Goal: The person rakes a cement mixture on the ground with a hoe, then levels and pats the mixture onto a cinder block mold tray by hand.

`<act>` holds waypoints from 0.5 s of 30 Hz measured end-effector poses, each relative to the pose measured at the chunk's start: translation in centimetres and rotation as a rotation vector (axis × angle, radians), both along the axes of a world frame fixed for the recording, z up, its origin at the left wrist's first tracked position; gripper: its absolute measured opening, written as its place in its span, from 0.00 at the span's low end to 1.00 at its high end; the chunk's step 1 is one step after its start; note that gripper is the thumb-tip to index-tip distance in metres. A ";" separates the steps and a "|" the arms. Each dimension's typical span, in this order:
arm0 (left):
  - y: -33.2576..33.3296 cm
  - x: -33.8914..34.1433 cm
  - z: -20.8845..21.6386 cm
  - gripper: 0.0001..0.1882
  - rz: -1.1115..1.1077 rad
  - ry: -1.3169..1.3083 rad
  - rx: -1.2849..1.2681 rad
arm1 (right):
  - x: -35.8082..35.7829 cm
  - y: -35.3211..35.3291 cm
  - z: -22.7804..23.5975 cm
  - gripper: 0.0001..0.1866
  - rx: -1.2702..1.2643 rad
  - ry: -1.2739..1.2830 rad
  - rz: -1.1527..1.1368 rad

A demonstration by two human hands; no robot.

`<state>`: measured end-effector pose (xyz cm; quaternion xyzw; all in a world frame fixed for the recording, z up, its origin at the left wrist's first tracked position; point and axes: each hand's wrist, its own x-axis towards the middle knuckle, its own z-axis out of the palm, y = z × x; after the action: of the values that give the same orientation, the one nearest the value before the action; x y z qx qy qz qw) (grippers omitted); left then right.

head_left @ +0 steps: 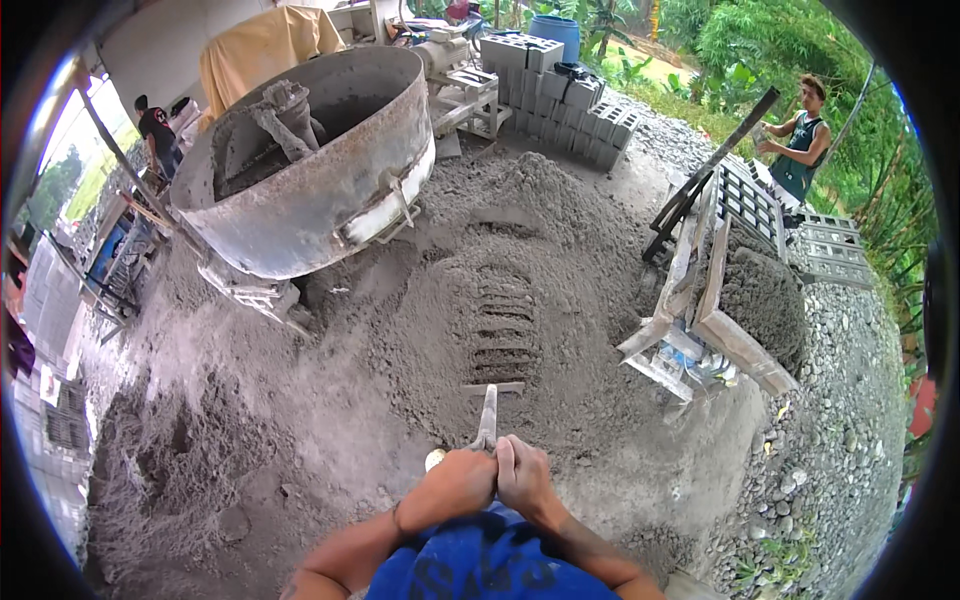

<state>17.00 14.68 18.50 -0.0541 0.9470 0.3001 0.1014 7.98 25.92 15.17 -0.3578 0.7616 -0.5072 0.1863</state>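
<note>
Both my hands are closed, one beside the other, around the upper end of a shovel (489,415) in front of my blue shirt. My left hand (457,488) wraps the grip from the left, and my right hand (525,477) presses against it from the right. The shaft points away from me. Its flat blade shows only as a straight edge against a low mound of grey sand-like mix (430,330). Beyond the blade, several parallel slots run up the mound in a row. A small pale round thing (434,460) sits beside my left hand.
A large round mixer drum (300,180) stands at the far left. Stacked hollow blocks (560,100) and a blue barrel (556,38) are behind. At right are a wooden-framed block mould (700,270), gravel (820,460) and a standing person (800,145). Another person (157,135) is far left.
</note>
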 end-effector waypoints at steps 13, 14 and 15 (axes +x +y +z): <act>0.1 -0.2 -6.3 0.09 0.070 0.017 -0.039 | -0.7 -0.3 -4.2 0.18 0.010 0.025 0.007; 0.9 0.0 -4.5 0.09 0.071 0.056 -0.026 | -0.8 0.3 -2.3 0.18 -0.038 0.018 0.013; 1.5 -0.4 -2.1 0.09 0.087 -0.039 -0.059 | -0.6 1.0 -1.2 0.18 -0.075 0.003 0.024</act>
<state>16.64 16.15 16.39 -0.1040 0.9499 0.2752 0.1054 7.34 26.91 13.97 -0.3747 0.7380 -0.5324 0.1777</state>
